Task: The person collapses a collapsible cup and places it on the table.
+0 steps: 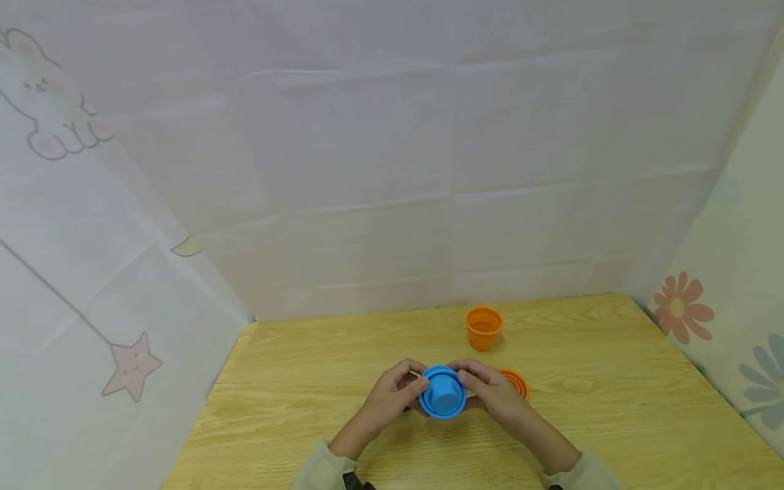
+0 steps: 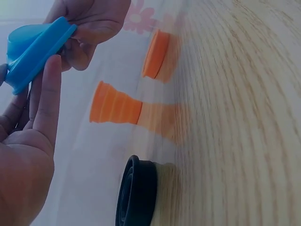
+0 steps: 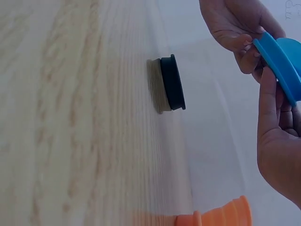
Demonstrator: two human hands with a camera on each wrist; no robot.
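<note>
Steadily enough, the blue cup (image 1: pixel 444 393) sits tilted between two hands, raised off the table (image 1: pixel 275 408), its narrow base jutting up inside the wide rim. In the wrist views a gap shows between that rim and the wood, so it touches only skin. The left hand (image 1: pixel 392 395) pinches the rim on one side, thumb on top and fingers behind and under; the right hand (image 1: pixel 493 393) pinches the opposite side the same way. Just beyond the right hand lies a flattened orange cup (image 1: pixel 520 382), and a flattened black cup (image 2: pixel 148 193) rests near the left hand, mostly hidden from the head view. Farther off, near the far edge, an orange cup (image 1: pixel 484 340) stands upright, mouth up. Wood stretches widely from both hands to the left and right edges, while a pale sheet (image 1: pixel 367 170) rises just behind the far one
</note>
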